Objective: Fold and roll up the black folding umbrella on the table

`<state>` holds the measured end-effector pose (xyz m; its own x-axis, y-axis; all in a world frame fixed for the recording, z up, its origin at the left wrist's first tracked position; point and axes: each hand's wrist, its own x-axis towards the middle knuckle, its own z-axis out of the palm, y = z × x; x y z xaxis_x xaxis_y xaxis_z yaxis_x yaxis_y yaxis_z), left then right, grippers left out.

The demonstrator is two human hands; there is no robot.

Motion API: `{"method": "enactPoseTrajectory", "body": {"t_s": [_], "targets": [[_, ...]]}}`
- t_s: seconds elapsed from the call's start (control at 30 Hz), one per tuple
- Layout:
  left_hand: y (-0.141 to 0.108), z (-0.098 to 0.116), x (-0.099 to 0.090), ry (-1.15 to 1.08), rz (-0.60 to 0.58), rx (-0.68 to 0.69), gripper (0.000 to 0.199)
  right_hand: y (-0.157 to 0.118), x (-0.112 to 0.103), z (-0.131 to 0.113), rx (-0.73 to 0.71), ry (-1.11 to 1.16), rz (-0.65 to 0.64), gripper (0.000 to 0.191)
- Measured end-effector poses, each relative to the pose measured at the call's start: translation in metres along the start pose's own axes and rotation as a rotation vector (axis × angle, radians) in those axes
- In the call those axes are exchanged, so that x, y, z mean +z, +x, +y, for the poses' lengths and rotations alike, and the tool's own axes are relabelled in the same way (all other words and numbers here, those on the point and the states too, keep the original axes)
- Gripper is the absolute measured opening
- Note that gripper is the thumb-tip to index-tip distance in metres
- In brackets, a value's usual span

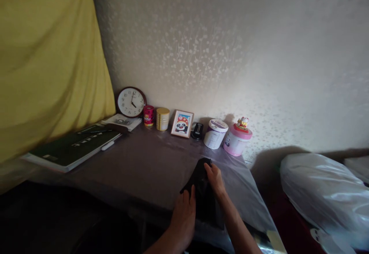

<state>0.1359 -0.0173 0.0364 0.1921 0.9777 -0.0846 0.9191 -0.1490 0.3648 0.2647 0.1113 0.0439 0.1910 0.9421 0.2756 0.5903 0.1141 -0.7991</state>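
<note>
A black cloth-like item point(201, 185) lies near the front edge of the table, partly hanging toward me. My right hand point(214, 177) grips its upper right edge, fingers closed on it. On its left side rests my left hand point(184, 210), fingers stretched out and somewhat apart, touching the black item. The lower part of the item is dark and its outline there is hard to make out.
Along the wall stand a clock point(131, 102), a red can point(148, 116), a yellow can point(163, 119), a framed panda picture point(182, 123), a white tub point(215, 134) and a pink tub point(236, 140). A green book point(75, 146) lies left; a plastic-covered bundle point(323, 188) is right.
</note>
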Motion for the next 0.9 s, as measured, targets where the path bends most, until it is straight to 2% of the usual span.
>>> {"method": "enactPoseTrajectory", "body": {"t_s": [0.17,0.3,0.43,0.6,0.73,0.9], "targets": [[0.002,-0.003,0.001,0.010,0.015,0.021,0.071,-0.003,0.016,-0.007,0.100,-0.038,-0.052,0.040],[0.001,-0.007,0.005,0.021,-0.004,0.043,0.072,-0.004,0.020,-0.006,0.041,-0.147,-0.064,0.035],[0.000,-0.011,0.009,0.010,0.020,0.068,0.070,-0.007,0.022,-0.009,0.018,-0.202,-0.148,0.033],[-0.001,-0.012,0.007,0.032,0.026,0.069,0.069,-0.014,0.021,-0.018,0.000,-0.160,-0.330,0.028],[-0.002,-0.015,0.007,0.063,-0.001,0.066,0.066,-0.019,0.017,-0.024,-0.056,-0.137,-0.360,0.018],[-0.003,-0.023,0.012,-0.050,0.020,0.074,0.065,-0.020,0.012,-0.020,-0.084,-0.001,-0.394,0.018]]}}
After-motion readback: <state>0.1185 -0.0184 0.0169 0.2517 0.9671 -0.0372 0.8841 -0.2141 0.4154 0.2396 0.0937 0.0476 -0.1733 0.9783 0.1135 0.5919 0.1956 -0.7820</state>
